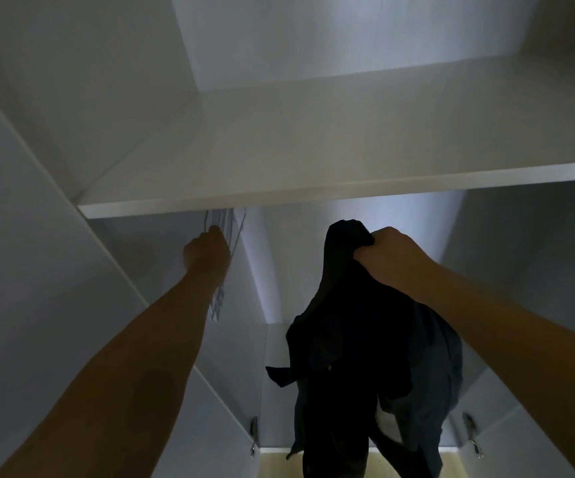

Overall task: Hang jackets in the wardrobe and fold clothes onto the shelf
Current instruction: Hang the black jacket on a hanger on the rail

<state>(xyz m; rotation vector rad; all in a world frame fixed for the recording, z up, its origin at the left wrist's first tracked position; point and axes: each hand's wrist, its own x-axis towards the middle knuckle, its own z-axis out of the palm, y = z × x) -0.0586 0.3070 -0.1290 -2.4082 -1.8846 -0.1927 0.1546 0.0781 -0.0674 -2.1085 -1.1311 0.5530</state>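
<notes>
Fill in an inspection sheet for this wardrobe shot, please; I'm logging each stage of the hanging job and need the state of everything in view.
Surface: white shelf spans the wardrobe above both hands; nothing seen on the part in view.
Job's things: dark jacket hangs bunched below the shelf, gripped near its top. Pale wire hangers hang just under the shelf at the left.
Clutter: nothing seen.
Grippers: left hand reaches up to the hangers, fingers curled at them; the actual grip is hidden. Right hand grips the jacket.
Cables: nothing seen.
Surroundings: white wardrobe walls, metal door hinges low on both sides, light floor at the bottom. Dim lighting.
</notes>
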